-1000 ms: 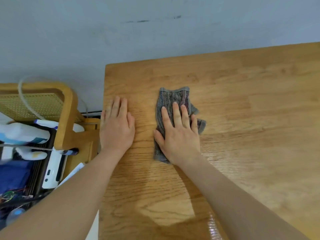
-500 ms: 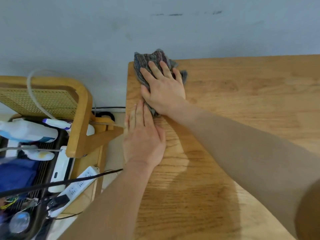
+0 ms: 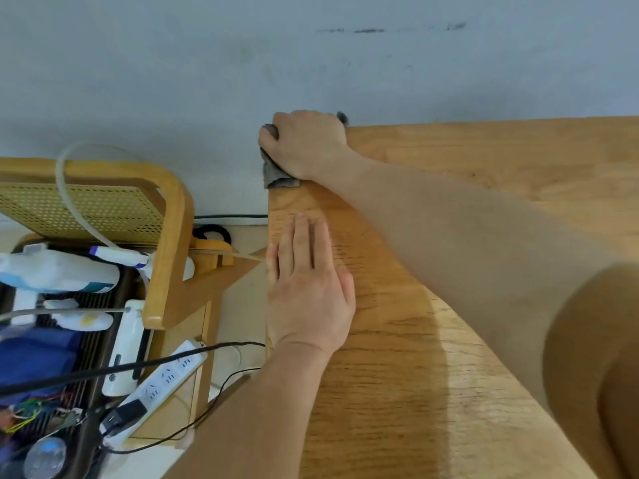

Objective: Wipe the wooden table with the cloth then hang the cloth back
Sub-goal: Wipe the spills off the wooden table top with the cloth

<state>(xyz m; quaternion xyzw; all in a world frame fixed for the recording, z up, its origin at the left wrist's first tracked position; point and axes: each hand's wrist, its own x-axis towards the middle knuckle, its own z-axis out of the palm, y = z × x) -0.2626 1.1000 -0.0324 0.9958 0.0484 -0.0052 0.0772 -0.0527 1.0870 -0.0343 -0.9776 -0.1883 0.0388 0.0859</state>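
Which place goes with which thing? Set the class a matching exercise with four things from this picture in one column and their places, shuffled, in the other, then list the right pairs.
Things
1. cloth
2. left hand
3. power strip
4. spray bottle

Places
A. lying on the chair seat
B. flat on the table near its left edge
C. bunched under the right hand at the table's far left corner
D. beside the table, between it and the chair

Pairs: 1-C, 2-B, 3-D, 4-A
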